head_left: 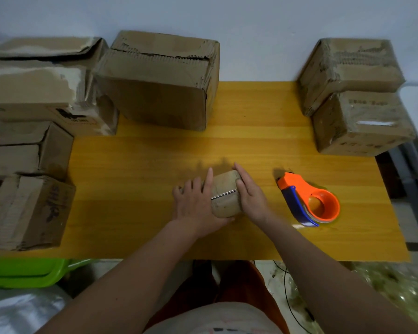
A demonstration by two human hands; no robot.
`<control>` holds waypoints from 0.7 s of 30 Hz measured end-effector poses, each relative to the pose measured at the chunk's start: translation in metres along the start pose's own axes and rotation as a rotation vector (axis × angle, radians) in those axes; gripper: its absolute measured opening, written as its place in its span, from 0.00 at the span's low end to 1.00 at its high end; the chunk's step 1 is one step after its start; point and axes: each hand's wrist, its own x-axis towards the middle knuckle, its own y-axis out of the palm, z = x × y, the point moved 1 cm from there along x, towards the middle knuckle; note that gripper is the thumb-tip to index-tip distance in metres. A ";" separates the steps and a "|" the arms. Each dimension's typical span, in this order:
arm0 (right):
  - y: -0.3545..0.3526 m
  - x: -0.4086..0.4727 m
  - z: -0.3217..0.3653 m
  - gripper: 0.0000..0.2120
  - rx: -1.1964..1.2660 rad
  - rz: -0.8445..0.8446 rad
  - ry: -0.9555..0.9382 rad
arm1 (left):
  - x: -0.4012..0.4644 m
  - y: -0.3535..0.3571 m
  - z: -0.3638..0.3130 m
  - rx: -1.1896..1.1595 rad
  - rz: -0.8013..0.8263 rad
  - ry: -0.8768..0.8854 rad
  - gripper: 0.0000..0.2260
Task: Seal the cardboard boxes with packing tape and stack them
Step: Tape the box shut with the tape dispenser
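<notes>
Two hands held one small box (225, 194) near the front middle of the yellow table (251, 145). Left hand (195, 201) lay flat on its left side with straight fingers, and right hand (250, 192) pressed the right side with straight fingers too. Just to the right, apart from the box, lay an orange tape dispenser (310, 200). Two taped boxes (355, 95) stood stacked at the far right. More boxes (34, 131) were crowded on the left, and a big box (159, 80) stood at the back.
</notes>
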 end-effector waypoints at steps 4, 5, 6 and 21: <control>0.018 -0.022 0.000 0.17 0.228 -0.346 0.093 | 0.001 0.001 0.000 0.005 0.027 0.003 0.57; 0.022 -0.023 0.005 0.15 0.307 -0.449 0.141 | 0.002 -0.002 -0.001 0.008 0.035 0.011 0.58; 0.026 -0.022 0.009 0.14 0.363 -0.545 0.187 | 0.003 -0.006 0.001 0.000 0.048 0.034 0.58; 0.022 -0.022 0.011 0.22 0.448 -0.421 0.429 | 0.000 0.019 0.031 -1.765 -0.099 -0.742 0.27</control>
